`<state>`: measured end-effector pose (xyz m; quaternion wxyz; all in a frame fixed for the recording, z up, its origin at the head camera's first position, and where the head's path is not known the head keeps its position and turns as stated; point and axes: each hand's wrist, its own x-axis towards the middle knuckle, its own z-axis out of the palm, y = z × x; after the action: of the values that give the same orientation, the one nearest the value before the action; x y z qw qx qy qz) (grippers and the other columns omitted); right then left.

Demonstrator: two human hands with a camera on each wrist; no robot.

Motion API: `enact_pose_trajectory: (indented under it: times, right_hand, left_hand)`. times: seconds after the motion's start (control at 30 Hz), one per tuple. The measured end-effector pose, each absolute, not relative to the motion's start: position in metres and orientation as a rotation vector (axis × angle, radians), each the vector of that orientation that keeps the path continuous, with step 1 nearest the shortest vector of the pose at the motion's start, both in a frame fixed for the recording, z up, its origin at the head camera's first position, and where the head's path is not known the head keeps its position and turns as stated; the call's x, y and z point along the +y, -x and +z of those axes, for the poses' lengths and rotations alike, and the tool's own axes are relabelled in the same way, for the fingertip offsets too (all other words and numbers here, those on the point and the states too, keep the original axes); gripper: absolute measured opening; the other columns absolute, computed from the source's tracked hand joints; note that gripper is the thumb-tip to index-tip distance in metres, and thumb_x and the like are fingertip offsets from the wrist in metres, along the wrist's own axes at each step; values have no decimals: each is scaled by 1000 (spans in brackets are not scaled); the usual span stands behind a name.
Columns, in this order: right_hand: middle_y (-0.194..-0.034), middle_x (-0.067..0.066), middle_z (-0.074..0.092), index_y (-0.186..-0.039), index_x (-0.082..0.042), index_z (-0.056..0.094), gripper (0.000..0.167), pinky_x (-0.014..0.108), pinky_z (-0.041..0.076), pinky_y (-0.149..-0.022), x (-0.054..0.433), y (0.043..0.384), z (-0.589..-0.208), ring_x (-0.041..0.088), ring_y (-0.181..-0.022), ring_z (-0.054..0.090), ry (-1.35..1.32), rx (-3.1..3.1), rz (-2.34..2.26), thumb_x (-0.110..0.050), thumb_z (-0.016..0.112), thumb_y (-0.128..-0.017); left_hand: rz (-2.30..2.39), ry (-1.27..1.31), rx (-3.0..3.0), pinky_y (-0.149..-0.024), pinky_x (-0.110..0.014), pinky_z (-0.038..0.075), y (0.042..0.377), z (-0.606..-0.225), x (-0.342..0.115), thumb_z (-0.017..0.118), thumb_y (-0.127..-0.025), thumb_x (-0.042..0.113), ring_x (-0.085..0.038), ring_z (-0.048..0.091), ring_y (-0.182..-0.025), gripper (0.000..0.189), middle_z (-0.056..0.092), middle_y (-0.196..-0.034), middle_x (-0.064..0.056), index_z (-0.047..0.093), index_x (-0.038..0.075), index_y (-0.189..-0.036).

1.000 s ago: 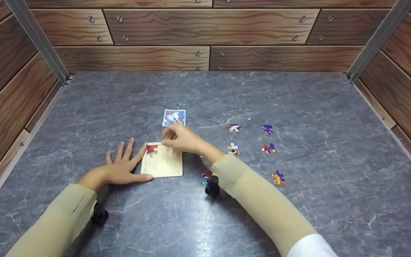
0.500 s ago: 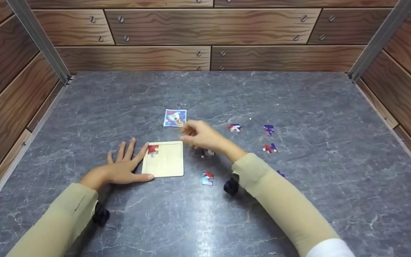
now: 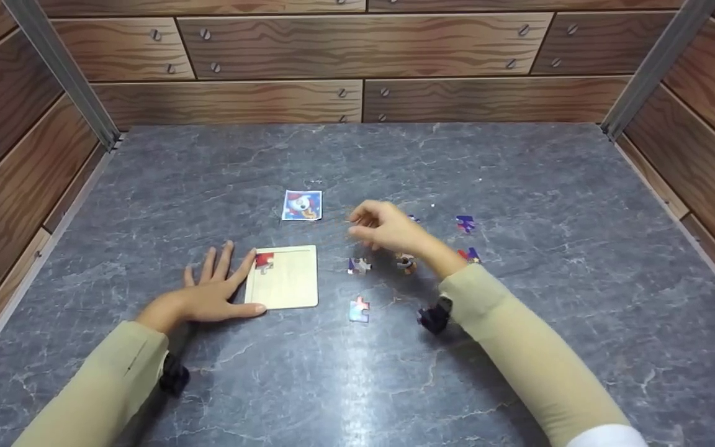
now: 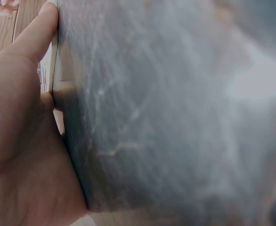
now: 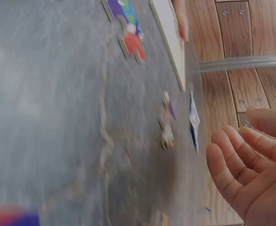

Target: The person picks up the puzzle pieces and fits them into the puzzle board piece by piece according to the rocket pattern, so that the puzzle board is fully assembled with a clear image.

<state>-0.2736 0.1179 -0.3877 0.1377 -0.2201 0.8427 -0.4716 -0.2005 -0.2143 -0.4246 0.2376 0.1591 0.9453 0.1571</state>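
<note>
My left hand [image 3: 211,295] lies spread on the table, with its thumb and index fingertip against the left side of a pale square puzzle tray [image 3: 289,285]. One red-and-white jigsaw piece [image 3: 264,261] sits in the tray's upper left corner. My right hand [image 3: 390,228] is in the air to the right of the tray, fingers loosely bent; in the right wrist view nothing shows between them. Below that hand are a grey-and-purple jigsaw piece [image 3: 359,267] and an orange-and-white one [image 3: 406,264]. A blue-and-red piece [image 3: 359,310] lies nearer the front.
Beyond the tray lies a small picture card [image 3: 302,205] of a white dog in a red hat. Purple-and-red pieces [image 3: 465,223] lie farther right, one partly behind the right wrist. Wood-patterned walls [image 3: 357,46] enclose the table [image 3: 239,155] at back and sides.
The right hand has moved off the tray to the right, uncovering the tray's right side and nearby pieces. My left hand has stayed in place at the tray's edge.
</note>
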Motion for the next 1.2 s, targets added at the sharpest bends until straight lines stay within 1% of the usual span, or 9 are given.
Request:
enact_pose_trajectory:
  times: [0.17,0.4,0.57,0.67,0.83,1.0,1.1,1.2]
  right_hand:
    - [-91,13,61,-111,6,57,30,39,53,-63,138,275,-384,30,-72,60,600,2470,-1382,-11,64,-88]
    - [-93,15,62,-113,7,56,32,43,53,-64,165,274,-388,38,-75,60,590,2464,-1417,-12,64,-88]
    - [-93,13,62,-112,5,59,30,37,53,-61,183,275,-392,35,-75,61,562,2486,-1450,-13,64,-88]
    - [-92,15,62,-111,6,58,30,33,52,-59,193,276,-395,32,-74,61,544,2498,-1480,-11,64,-88]
    - [-90,23,62,-109,10,57,27,32,52,-56,205,280,-398,32,-70,60,475,2566,-1480,-7,62,-88]
    - [-91,31,60,-107,13,56,26,32,51,-54,211,285,-402,32,-69,59,404,2615,-1426,-5,60,-89]
    - [-92,29,61,-109,12,56,27,30,51,-54,212,286,-404,28,-70,59,366,2622,-1400,-7,60,-90]
    - [-91,23,62,-109,10,56,28,28,51,-56,214,288,-406,23,-69,60,350,2624,-1365,-8,63,-88]
  left_hand:
    - [425,-433,2581,-91,-72,-16,201,-423,-216,46,-79,75,-41,-28,-131,104,-29,-147,-18,-11,24,-149]
    - [430,-439,2595,-91,-71,-16,199,-423,-218,46,-79,74,-42,-29,-130,104,-29,-147,-20,-10,24,-149]
    - [422,-433,2598,-91,-71,-16,198,-424,-219,46,-78,74,-42,-29,-130,104,-29,-147,-19,-11,25,-149]
    - [420,-433,2597,-91,-71,-16,198,-424,-219,47,-78,74,-42,-29,-130,104,-29,-147,-19,-11,25,-149]
    - [430,-450,2603,-91,-71,-16,199,-424,-218,47,-79,73,-43,-28,-131,103,-28,-147,-21,-9,23,-150]
    - [442,-450,2592,-91,-71,-16,199,-424,-217,47,-80,73,-42,-28,-131,102,-28,-147,-21,-9,23,-150]
    - [457,-446,2580,-91,-71,-17,199,-423,-216,47,-80,72,-42,-29,-131,102,-28,-147,-20,-10,24,-150]
    - [456,-447,2576,-90,-71,-16,198,-422,-215,48,-80,72,-42,-28,-131,102,-28,-147,-20,-10,24,-150]
